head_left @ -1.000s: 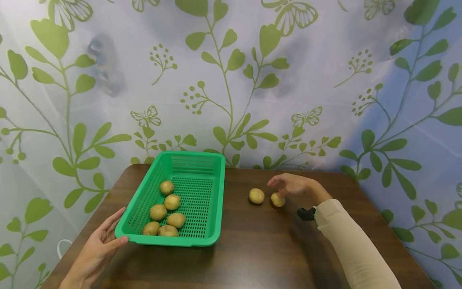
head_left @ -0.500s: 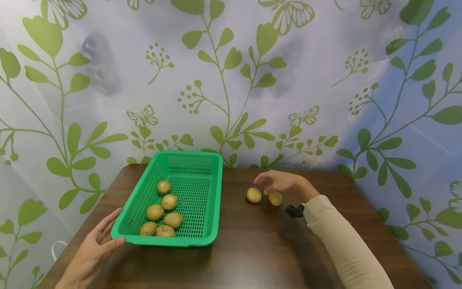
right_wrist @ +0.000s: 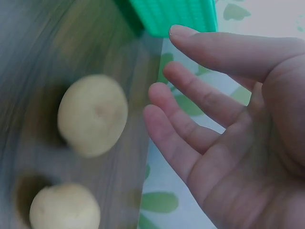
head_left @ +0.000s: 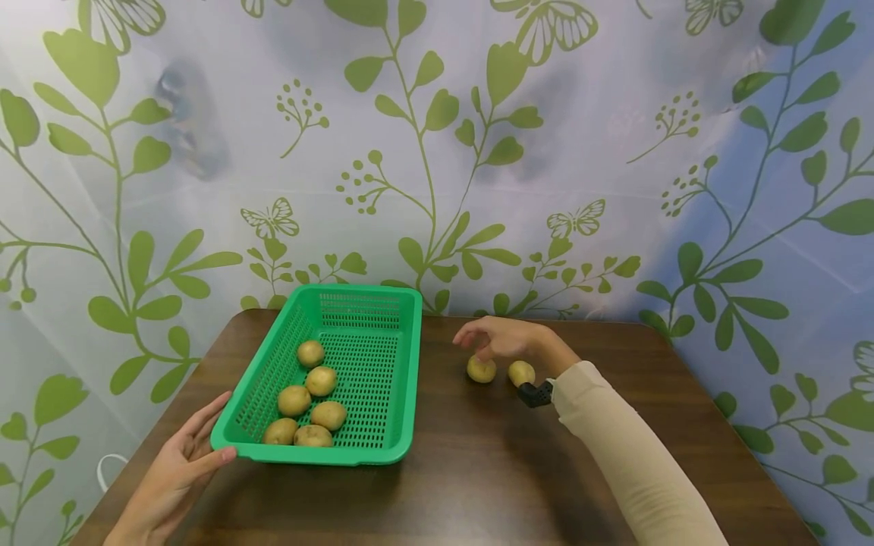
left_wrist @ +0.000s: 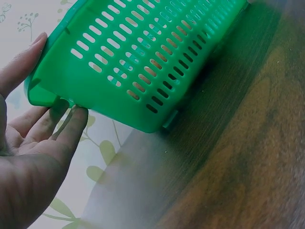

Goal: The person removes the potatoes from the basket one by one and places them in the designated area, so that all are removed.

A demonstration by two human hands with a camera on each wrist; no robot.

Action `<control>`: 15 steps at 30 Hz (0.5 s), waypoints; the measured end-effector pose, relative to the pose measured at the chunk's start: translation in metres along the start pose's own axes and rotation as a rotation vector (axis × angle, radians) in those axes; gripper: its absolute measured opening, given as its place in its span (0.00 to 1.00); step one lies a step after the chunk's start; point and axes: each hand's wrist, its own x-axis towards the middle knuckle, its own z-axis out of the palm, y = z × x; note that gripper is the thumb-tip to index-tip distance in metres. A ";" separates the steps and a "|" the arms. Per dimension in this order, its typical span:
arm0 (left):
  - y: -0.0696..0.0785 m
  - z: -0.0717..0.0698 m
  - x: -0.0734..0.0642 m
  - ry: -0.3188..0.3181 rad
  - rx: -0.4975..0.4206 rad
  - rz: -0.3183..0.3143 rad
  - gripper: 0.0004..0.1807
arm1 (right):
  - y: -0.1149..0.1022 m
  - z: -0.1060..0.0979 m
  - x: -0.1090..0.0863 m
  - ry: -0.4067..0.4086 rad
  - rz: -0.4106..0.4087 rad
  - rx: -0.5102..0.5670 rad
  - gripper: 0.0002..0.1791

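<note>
A green plastic basket stands on the left half of the table, with several potatoes gathered along its left side. At the basket's near left corner my left hand grips the rim; the left wrist view has the thumb and fingers on either side of that rim. Right of the basket, two loose potatoes lie side by side, one on the left and one on the right. Above the left one hovers my right hand, fingers loosely bent around nothing, as the right wrist view confirms.
The brown wooden table ends at a curtain printed with green leaves and butterflies. A black device sits at my right wrist, close to the right potato in the head view. A white cord shows beyond the table's left edge.
My right hand has moved left, from over the right loose potato to over the left one. Both potatoes stay on the table. My left hand keeps its grip on the basket.
</note>
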 end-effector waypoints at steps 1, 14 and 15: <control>0.000 0.000 0.000 0.000 0.000 0.000 0.41 | -0.004 0.000 0.002 -0.002 0.000 0.004 0.26; 0.000 0.000 0.000 0.015 0.008 0.000 0.41 | -0.044 0.005 0.032 -0.024 -0.026 -0.015 0.25; 0.000 0.000 0.000 0.018 0.013 -0.004 0.41 | -0.048 0.005 0.035 -0.029 -0.029 -0.006 0.26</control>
